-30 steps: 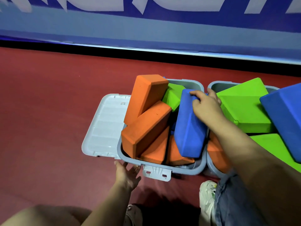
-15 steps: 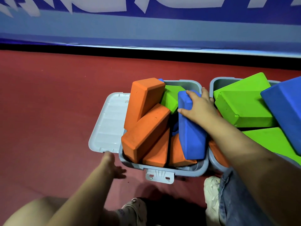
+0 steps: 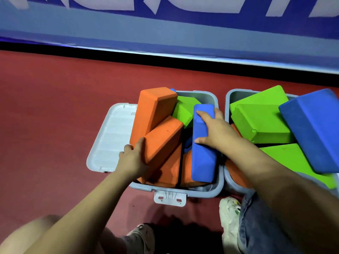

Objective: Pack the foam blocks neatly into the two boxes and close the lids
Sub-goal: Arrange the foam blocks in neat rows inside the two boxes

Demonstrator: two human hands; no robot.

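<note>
Two grey boxes sit side by side on the red floor. The left box holds several orange blocks, a green block and a blue block standing on edge at its right wall. My right hand grips the top of that blue block. My left hand grips the left side of a tilted orange block, below a taller orange block. The right box is piled with green blocks and a big blue block sticking out above its rim.
The left box's lid lies open flat to the left. A latch tab juts from the box front. My knees and white shoes are close below. A blue wall banner runs along the back.
My left hand rose from the floor by the box's front corner and took hold of the tilted orange block. My right hand shifted its grip on the blue block.
</note>
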